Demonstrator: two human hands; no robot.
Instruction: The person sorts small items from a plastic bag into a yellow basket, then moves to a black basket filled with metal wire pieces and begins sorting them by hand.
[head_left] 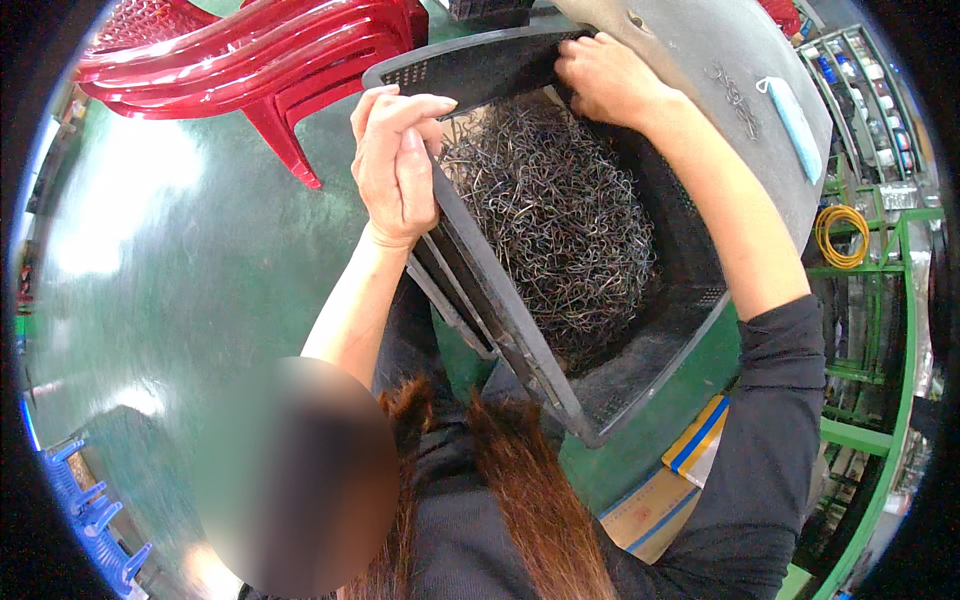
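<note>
A black plastic crate (515, 345) with perforated walls stands in front of me, holding a big heap of small bent dark metal hooks (570, 220). My left hand (395, 170) is closed over the crate's rim at its far left corner, the thumb lying along the top. At the far side, my right hand (612, 80) has its fingers curled over the rim near the grey table edge; its fingertips are partly hidden. Both hands grip the crate, and the hooks lie below them, untouched.
Red plastic chairs (250, 60) are stacked at the far left. On the grey table (690, 50) lie a few loose hooks (735, 100) and a light blue folded mask (795, 130). Green shelving (860, 440) with a yellow coil (842, 237) stands right; cardboard (650, 510) lies below.
</note>
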